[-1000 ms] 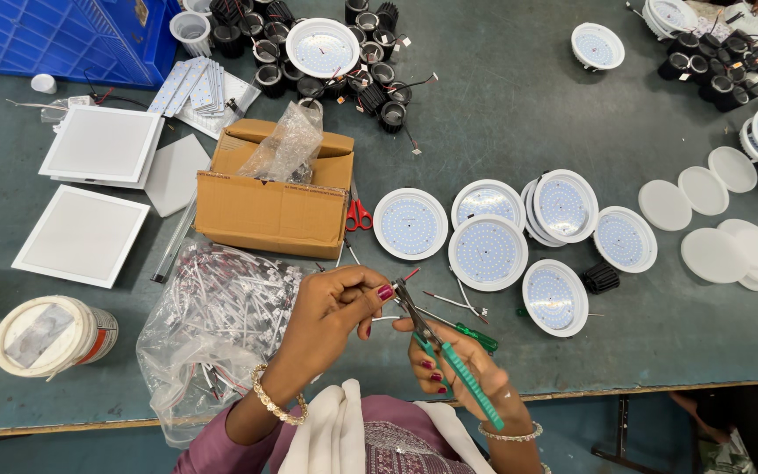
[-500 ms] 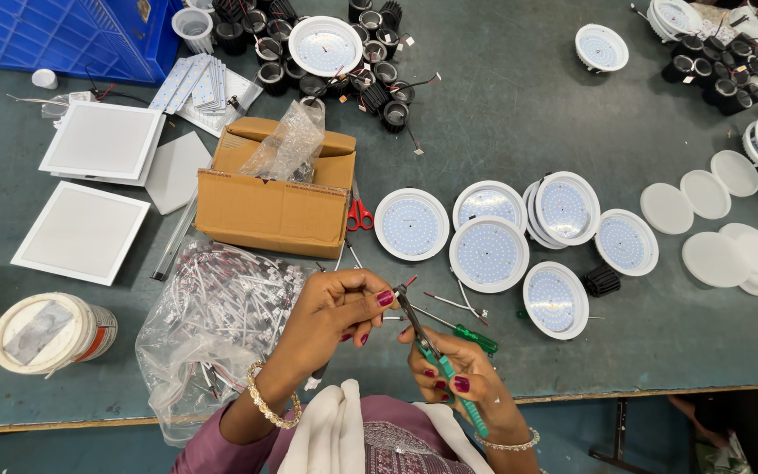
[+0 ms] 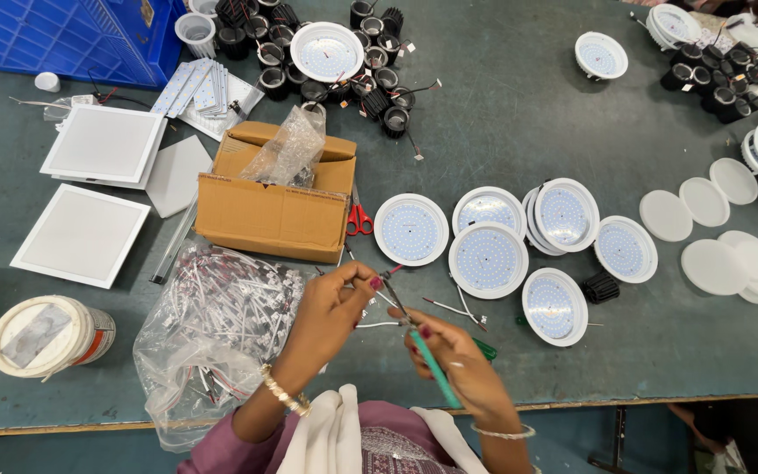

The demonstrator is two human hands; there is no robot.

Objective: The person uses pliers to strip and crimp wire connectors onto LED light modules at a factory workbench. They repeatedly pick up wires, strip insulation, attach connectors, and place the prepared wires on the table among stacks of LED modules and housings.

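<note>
Work table [image 3: 519, 132]: matt grey-green top, scuffed and faintly stained. Cardboard box [image 3: 274, 215], left of the round lamps: plain brown corrugated board, dull. Bag [image 3: 212, 342] in front of the box: thin clear plastic, crinkled and glossy. Round lamps [image 3: 487, 260]: smooth white plastic rims, slight sheen. Diffuser discs [image 3: 714, 267], far right of the box: frosted matt white plastic. Tool [image 3: 432, 364] in the right hand [image 3: 458, 369]: dull metal jaws, smooth teal plastic handle.
</note>
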